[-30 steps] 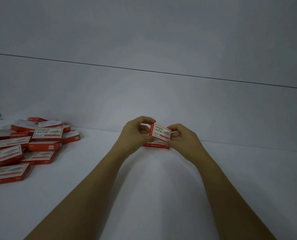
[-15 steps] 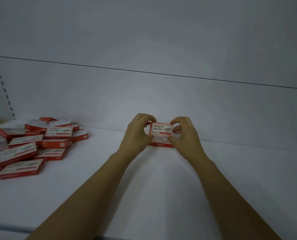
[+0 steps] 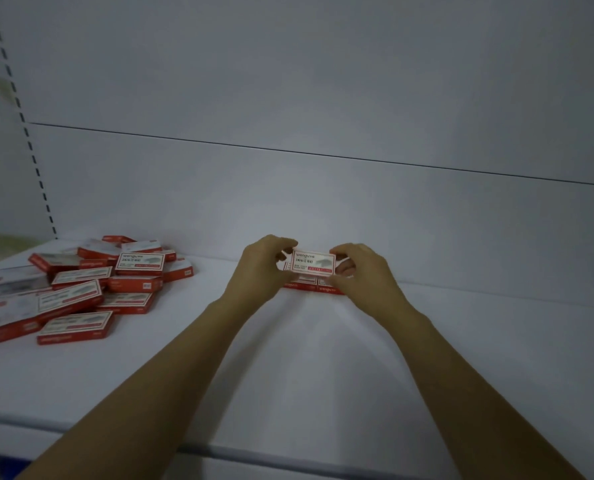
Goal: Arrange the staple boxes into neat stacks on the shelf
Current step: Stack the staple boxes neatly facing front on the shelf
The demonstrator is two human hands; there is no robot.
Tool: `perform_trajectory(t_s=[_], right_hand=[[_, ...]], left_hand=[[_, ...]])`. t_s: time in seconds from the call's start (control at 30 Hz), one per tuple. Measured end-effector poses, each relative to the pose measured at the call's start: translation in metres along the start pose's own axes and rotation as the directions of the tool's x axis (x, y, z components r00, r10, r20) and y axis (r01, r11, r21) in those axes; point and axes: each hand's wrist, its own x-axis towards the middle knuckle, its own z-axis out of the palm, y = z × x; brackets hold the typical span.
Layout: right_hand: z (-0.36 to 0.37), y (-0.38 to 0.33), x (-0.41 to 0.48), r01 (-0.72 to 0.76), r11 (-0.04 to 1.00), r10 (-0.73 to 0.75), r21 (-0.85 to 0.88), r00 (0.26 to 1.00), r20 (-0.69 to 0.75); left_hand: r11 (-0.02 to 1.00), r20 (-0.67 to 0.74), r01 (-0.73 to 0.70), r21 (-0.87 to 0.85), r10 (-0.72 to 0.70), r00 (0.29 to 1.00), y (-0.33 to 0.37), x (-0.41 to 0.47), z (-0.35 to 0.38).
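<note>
Staple boxes (image 3: pixel 81 289), red and white, lie in a loose, overlapping heap at the left of a white shelf (image 3: pixel 288 368), some tilted across others. The outermost blur toward the frame edge, and their small print cannot be read. Toward the middle, near the back wall, the left hand (image 3: pixel 261 271) pinches one end of a single box (image 3: pixel 313 262) with curled fingers, its label facing the camera, while the right hand (image 3: pixel 361 275) pinches the other end. The single box sits just above a low stack (image 3: pixel 311 287) lying flat on the shelf. Whether the two touch cannot be told, and the hands hide most of the stack, so its count is unclear. Both bare forearms run out of the bottom of the frame. The shelf's front lip crosses the lower edge, dim and soft. Behind, a slotted upright (image 3: pixel 22 116) climbs the far left, and a plain grey-white back panel (image 3: pixel 323 81) spreads rightward, crossed by one thin horizontal seam (image 3: pixel 323 155).
</note>
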Motion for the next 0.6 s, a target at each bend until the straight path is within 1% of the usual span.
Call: perform_trajectory(t_s=[0.1,0.23,0.33,0.4,0.47,0.6], right_hand=[[0.009,0.004,-0.002,-0.086,0.996,0.087,-0.011,0.990,0.114],[0.027,0.010,-0.006,-0.189,0.981,0.172,0.054,0.957,0.233],[0.034,0.013,-0.004,-0.215,0.975,0.194,0.059,0.950,0.245],[0.037,0.012,0.001,-0.201,0.979,0.190,0.020,0.951,0.244],[0.038,0.012,0.004,-0.187,0.982,0.188,-0.029,0.953,0.236],[0.044,0.010,0.008,-0.190,0.981,0.196,-0.049,0.956,0.220]], left_hand=[[0.994,0.143,0.105,-0.010,-0.102,0.984,-0.008,-0.004,0.003],[0.975,0.221,0.213,-0.060,-0.196,0.955,-0.015,-0.009,0.012],[0.958,0.244,0.283,-0.052,-0.263,0.933,-0.022,-0.008,0.018],[0.948,0.249,0.317,-0.029,-0.300,0.921,-0.025,-0.004,0.020],[0.946,0.252,0.325,0.007,-0.316,0.915,-0.028,0.000,0.022],[0.945,0.255,0.322,0.052,-0.324,0.911,-0.027,0.003,0.023]])
